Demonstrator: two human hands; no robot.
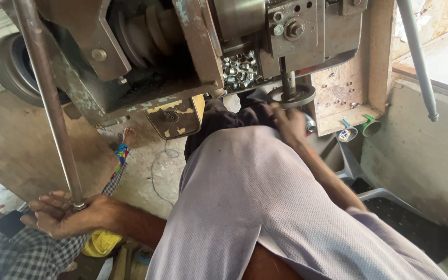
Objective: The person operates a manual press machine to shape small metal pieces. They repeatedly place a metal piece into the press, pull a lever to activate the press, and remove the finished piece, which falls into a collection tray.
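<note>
My left hand [58, 213] is closed around the lower end of a long steel lever rod [47, 93], which runs up to the top left. My right hand [288, 124] reaches forward past my lilac shirt [265, 207], its fingers up against the rim of a round grey handwheel [290, 96] on a vertical spindle of the old metal machine [182, 46]. Whether those fingers grip the wheel is unclear. A heap of small shiny metal rings [239, 70] lies in a recess of the machine, just left of the wheel.
Another person sits at the lower left: a bare foot [128, 136], a colourful trouser leg [120, 155] and checked cloth [22, 254]. A second steel rod [418, 57] slants at the right. Two small cups [358, 132] lie by a wooden board. A dark plastic crate [405, 218] is at the right.
</note>
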